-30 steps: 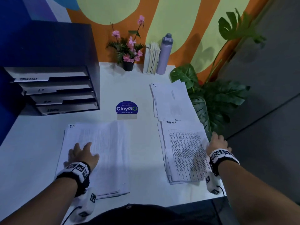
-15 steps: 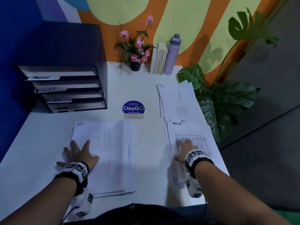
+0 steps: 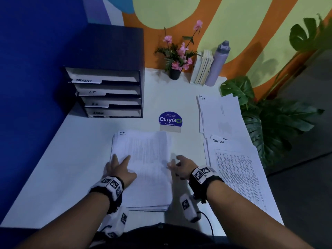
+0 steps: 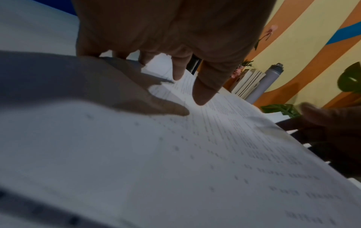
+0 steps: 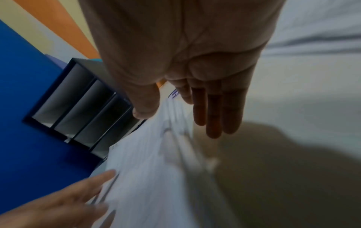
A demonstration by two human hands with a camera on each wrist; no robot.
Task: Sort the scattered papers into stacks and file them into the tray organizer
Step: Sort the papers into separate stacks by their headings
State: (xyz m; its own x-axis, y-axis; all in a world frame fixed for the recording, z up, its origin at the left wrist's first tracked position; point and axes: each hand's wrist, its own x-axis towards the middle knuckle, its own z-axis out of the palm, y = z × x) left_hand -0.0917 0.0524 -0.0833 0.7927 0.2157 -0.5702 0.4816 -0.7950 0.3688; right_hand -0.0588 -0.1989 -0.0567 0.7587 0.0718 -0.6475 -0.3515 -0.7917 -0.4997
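Note:
A thick stack of printed sheets marked "I.T." (image 3: 147,164) lies near the table's front edge. My left hand (image 3: 120,168) rests flat on its left side, fingers straight and spread (image 4: 205,92). My right hand (image 3: 179,166) is at the stack's right edge, fingers straight (image 5: 213,117), thumb over the paper (image 5: 144,108); I cannot tell whether it touches. A "Task list" stack (image 3: 239,175) lies at the front right, another "IT" stack (image 3: 219,115) behind it. The dark tray organizer (image 3: 107,90) with labelled trays stands at the back left.
A round blue ClayGo sign (image 3: 170,121) stands mid-table. At the back are a potted pink flower (image 3: 177,58), upright books (image 3: 203,69) and a grey bottle (image 3: 217,63). A leafy plant (image 3: 269,123) crowds the right table edge. A blue wall (image 3: 36,87) borders the left.
My right hand left the "Task list" stack and swung left to the right edge of the "I.T." stack. The left hand stayed on that stack.

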